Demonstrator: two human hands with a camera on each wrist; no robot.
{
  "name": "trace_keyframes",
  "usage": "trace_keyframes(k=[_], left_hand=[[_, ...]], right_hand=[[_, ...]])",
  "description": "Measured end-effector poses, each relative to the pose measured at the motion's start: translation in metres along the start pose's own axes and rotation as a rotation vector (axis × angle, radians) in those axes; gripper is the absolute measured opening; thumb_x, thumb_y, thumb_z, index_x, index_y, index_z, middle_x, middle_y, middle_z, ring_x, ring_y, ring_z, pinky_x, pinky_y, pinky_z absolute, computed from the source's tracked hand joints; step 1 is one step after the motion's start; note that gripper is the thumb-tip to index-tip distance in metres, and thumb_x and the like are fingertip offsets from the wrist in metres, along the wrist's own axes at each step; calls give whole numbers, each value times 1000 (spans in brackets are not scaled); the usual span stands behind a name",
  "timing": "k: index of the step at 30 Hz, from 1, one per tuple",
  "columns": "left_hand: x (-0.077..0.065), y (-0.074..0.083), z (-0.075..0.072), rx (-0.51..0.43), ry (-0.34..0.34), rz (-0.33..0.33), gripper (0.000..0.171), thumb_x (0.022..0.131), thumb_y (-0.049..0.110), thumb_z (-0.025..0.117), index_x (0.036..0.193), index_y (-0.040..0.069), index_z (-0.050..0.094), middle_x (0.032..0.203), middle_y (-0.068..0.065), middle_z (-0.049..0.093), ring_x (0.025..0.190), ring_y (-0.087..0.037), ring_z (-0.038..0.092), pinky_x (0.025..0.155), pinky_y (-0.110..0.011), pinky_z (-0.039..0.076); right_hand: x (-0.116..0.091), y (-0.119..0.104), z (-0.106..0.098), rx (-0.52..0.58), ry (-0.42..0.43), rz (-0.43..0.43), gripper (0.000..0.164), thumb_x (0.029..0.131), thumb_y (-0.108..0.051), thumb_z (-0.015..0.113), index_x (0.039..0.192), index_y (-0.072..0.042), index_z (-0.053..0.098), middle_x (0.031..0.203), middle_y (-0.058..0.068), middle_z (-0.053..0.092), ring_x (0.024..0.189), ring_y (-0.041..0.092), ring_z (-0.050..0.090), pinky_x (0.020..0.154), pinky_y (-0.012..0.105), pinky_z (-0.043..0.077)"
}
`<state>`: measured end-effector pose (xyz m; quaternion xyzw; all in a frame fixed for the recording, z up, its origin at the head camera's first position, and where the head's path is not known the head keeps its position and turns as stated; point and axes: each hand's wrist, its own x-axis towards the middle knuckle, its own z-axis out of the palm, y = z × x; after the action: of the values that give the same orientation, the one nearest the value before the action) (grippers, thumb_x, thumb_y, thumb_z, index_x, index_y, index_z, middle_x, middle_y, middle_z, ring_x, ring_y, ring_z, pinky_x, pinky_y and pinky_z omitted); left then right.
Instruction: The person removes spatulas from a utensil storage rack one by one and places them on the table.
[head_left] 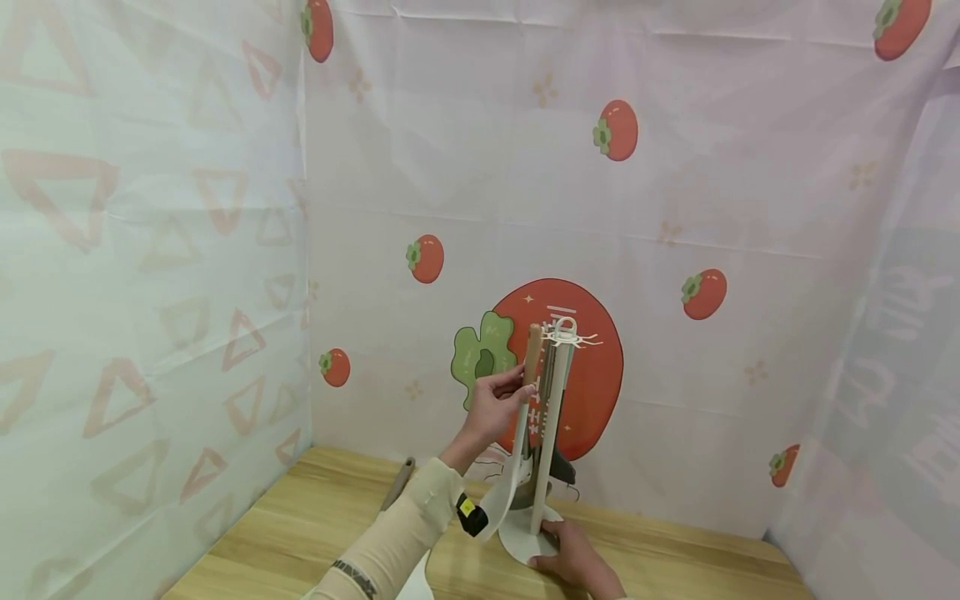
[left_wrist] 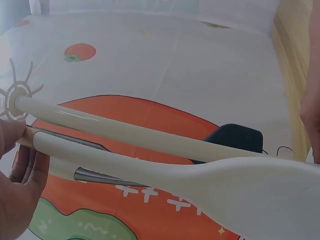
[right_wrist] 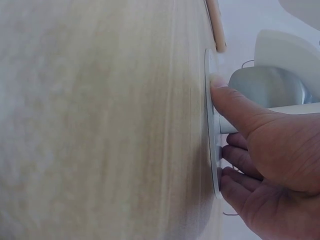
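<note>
A white utensil rack [head_left: 550,442] with a ring of hooks [head_left: 566,337] on top stands upright on the table. Beside its post, my left hand [head_left: 491,414] pinches the light-brown handle [head_left: 533,350] of a white spatula [left_wrist: 260,185], near the hooks. The spatula hangs downward, its broad head [head_left: 498,504] close to the rack's round base [head_left: 517,542]. Low down, my right hand [head_left: 576,554] grips that base, thumb [right_wrist: 235,102] on one side of the post and curled fingers on the other. A dark turner [left_wrist: 235,140] and a metal ladle [right_wrist: 270,85] hang on the rack.
Left of the rack, partly hidden by my left sleeve [head_left: 405,529], a brown-grey handle [head_left: 401,482] lies on the wooden table [head_left: 300,500]. A white piece [head_left: 417,583] shows below the sleeve. A cloth printed with persimmons [head_left: 705,293] hangs behind.
</note>
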<state>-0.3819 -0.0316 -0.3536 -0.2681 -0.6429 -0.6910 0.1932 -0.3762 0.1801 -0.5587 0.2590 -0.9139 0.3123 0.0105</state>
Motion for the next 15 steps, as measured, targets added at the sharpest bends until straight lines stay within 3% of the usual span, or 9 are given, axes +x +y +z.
trace_keyframes(k=[3,10,15], left_hand=[[1,0,-1,-7,-7,7,43,96,-2,65,138,-6,58,118,-32,66,108,-48,67,84,-25,57],[0,3,-6,4,10,-6,43,96,7,70,138,2,61,122,-25,68,110,-37,69,87,-26,57],[-1,6,-8,1,20,14,43,95,6,70,137,1,62,121,-26,68,110,-38,69,87,-26,57]], right_hand=[[0,0,0,6,-1,5,63,81,-28,87,128,8,65,126,24,67,115,39,62,94,52,52],[1,-1,-1,23,-10,20,64,82,-27,87,129,10,64,128,27,65,118,43,60,96,59,49],[0,0,0,20,-4,12,64,81,-27,87,128,10,64,128,26,65,118,43,61,95,58,50]])
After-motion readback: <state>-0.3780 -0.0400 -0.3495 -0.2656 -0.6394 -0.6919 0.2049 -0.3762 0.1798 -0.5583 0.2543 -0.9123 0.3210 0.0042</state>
